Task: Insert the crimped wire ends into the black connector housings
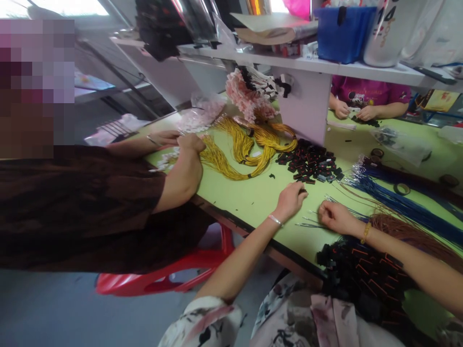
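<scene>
My left hand [290,200] is closed, thumb and fingers pinching a small black plastic connector housing [303,191] just in front of a heap of similar black housings [311,163]. To its right, my right hand [334,217] has its fingers curled in; whatever they grip is hidden. Thin dark wires [309,224] with bare metal tips stick out to the left beside and beneath that hand. Below my right forearm lies a pile of black connectors [372,270] with orange-red edges. A bundle of blue wires [398,193] and some brown wires [408,229] stretch off to the right.
At left, a co-worker in dark clothing [90,207] handles yellow wire bundles [231,168] on the same green table [249,197]. Another person's hands [367,113] work across the table. A shelf [260,57] with a blue bin [343,36] overhangs it. Tape rolls [401,189] lie at right.
</scene>
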